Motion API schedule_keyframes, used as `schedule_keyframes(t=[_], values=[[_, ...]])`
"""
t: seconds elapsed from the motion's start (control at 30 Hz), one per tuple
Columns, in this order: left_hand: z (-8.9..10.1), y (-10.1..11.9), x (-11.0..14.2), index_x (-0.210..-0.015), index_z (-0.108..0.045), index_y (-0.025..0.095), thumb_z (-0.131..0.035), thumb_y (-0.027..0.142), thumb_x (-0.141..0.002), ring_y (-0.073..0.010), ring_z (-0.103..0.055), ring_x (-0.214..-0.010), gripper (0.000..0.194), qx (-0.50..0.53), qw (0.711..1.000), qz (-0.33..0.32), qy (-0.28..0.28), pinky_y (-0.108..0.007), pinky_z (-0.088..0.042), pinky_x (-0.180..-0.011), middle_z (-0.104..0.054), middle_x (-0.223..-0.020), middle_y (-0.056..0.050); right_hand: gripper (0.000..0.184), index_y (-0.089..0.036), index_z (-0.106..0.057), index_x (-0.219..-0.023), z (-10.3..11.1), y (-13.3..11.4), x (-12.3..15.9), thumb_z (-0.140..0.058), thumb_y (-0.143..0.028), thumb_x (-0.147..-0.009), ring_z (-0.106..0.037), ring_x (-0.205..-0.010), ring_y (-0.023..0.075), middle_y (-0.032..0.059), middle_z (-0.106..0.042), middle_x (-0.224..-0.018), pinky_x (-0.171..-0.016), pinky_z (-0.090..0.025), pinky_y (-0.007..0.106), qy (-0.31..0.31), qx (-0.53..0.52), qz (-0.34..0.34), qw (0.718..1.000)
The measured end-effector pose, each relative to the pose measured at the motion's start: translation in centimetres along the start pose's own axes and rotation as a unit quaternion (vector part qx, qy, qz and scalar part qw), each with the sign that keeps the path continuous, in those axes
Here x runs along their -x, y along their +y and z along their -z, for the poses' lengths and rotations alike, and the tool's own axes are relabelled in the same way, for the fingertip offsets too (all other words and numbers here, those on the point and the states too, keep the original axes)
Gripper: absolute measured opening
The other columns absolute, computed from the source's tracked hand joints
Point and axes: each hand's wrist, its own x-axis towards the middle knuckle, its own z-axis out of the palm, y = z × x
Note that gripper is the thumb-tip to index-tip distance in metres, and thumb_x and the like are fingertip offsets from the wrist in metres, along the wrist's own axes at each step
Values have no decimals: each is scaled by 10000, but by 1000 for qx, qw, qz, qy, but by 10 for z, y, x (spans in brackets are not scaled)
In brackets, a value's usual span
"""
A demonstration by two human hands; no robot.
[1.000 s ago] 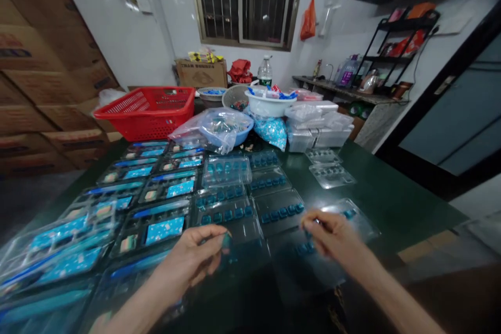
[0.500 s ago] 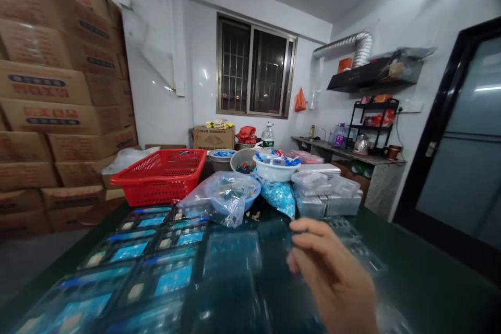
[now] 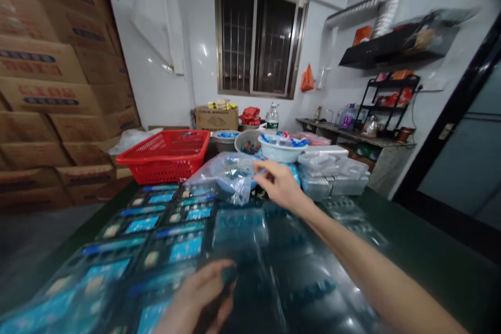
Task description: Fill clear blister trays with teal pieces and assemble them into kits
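Observation:
My right hand (image 3: 278, 181) is stretched forward over the table, fingers bent and a little apart. Its fingertips are at the right edge of a blue basin (image 3: 225, 183) lined with a clear plastic bag (image 3: 243, 193); whether they touch the bag is unclear. My left hand (image 3: 195, 292) is low in front, blurred, with its fingers curled around a small dark item (image 3: 228, 274) that I cannot make out. Clear plastic trays (image 3: 240, 227) lie between and beyond my hands. To the left, filled trays (image 3: 183, 248) hold blue sticks, light-blue printed packets and small pale pieces.
A red plastic basket (image 3: 166, 154) stands at the back left. Behind the basin are a white bowl (image 3: 284, 152) of blue items and a grey bowl (image 3: 248, 142). Stacked clear boxes (image 3: 332, 182) stand at the right. Cardboard cartons (image 3: 47, 96) are piled along the left wall.
My right hand has moved forward and left to the bagged basin. My left hand has come into view at the bottom. The view has tilted downward.

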Motion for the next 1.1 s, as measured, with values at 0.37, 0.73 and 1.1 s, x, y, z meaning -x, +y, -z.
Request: schedule_keyframes(t=[0.37, 0.73, 1.1], values=[[-79, -51, 4, -834, -577, 137, -542, 362, -770, -47, -315, -362, 236, -110, 966, 33, -230, -162, -141, -309, -471, -471, 17, 257, -211, -582, -1038, 31, -31, 202, -571, -191, -782, -555, -759, 121, 24, -576, -845, -697, -455, 235, -2, -234, -138, 963], [-126, -108, 10, -831, -544, 153, -578, 417, -727, -23, -259, -287, 286, -247, 926, 108, -266, -160, -126, -300, -460, -441, 48, 169, -233, -670, -875, 64, -30, 275, -618, -177, -724, -575, -710, 119, 21, -596, -887, -581, -473, 211, 112, -318, -317, 887], [-126, -95, 6, -879, -636, 115, -621, 266, -699, -88, -440, -538, 236, -101, 960, 205, -160, -159, -231, -301, -557, -840, -75, 139, -152, -645, -794, 131, 127, 317, -545, -109, -708, -541, -599, 134, 47, -605, -724, -590, -430, 255, 65, 104, -364, 923]])
